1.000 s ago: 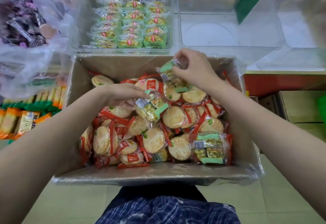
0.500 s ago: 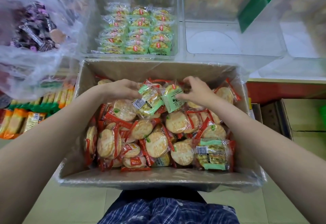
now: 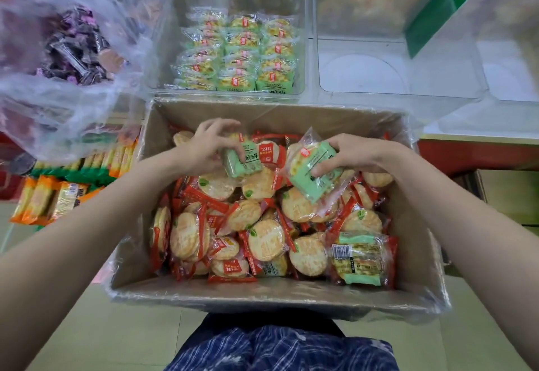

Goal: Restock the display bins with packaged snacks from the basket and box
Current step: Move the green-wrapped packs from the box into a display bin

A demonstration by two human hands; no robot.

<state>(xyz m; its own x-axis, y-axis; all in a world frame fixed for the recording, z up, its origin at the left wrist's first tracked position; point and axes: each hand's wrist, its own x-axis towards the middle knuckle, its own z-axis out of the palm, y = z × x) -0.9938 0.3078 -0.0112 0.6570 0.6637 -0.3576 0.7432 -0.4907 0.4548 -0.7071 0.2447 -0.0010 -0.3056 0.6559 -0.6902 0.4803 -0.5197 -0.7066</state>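
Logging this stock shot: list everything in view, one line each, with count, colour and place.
cardboard box: one, brown, plastic-lined, centre
red-wrapped crackers: many, filling the box
green packets: three in the box, two of them held
clear bin: one, behind the box, stacked green packets
empty clear bin: one, right of it
plastic bag: one, clear, dark sweets, upper left
orange packets: several, left
left hand: grips a green packet
right hand: grips a green packet

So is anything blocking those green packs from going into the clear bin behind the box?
Nothing visible does. Each hand, left hand and right hand, holds a green pack above the box, and the bin is open-topped.
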